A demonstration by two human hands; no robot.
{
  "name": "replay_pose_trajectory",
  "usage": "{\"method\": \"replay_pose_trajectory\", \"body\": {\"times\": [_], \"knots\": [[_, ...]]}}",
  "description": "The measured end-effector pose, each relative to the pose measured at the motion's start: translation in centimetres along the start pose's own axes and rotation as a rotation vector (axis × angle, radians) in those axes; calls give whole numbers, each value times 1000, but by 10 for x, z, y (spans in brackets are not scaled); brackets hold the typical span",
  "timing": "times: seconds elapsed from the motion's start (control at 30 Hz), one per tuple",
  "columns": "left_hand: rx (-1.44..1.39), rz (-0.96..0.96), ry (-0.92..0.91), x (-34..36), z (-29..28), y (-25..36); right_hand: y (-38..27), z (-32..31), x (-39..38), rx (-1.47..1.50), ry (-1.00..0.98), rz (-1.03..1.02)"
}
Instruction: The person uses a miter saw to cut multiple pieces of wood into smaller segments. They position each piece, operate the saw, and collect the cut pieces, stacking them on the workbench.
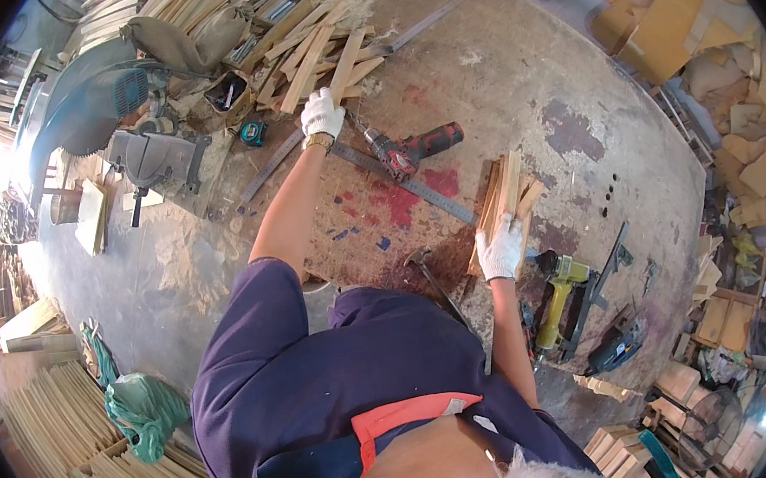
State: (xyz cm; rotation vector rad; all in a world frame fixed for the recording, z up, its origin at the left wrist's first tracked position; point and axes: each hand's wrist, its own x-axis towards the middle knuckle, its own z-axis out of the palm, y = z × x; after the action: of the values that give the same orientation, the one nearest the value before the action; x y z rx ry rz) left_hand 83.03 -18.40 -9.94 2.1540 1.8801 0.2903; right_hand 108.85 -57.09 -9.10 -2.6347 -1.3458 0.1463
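Bare tabletop (515, 76) lies open; red drill (411, 150) and steel ruler (405, 183) block the middle.

Bright daylight, left-edge glare, fisheye rim bending.

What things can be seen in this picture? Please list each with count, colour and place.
wooden sticks pile: many, pale, far end of bench
stick bundle: several, pale, under right hand
drill: one, red-black, bench middle
steel ruler: one, grey, beside drill
tape measure: one, teal, left of pile
miter saw: one, grey-blue, bench left
nail gun: one, yellow, bench right edge
left hand: white glove, on a stick in the pile
right hand: white glove, grip on bundle
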Motion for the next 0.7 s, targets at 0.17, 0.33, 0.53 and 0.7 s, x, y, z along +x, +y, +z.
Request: {"method": "replay_pose_trajectory", "body": {"times": [0.17,0.33,0.53,0.7], "knots": [[-462,-77,-410,-38,-15,10,-10,-6,-2,201,229,-119],[-1030,179,-778,-187,-15,55,-43,0,-6,736,169,-71],[-1445,138,-1050,-290,-10,85,-71,-5,-3,1030,8,70],[-996,137,-509,-233,-14,48,-38,-29,13,475,524,-146]]}}
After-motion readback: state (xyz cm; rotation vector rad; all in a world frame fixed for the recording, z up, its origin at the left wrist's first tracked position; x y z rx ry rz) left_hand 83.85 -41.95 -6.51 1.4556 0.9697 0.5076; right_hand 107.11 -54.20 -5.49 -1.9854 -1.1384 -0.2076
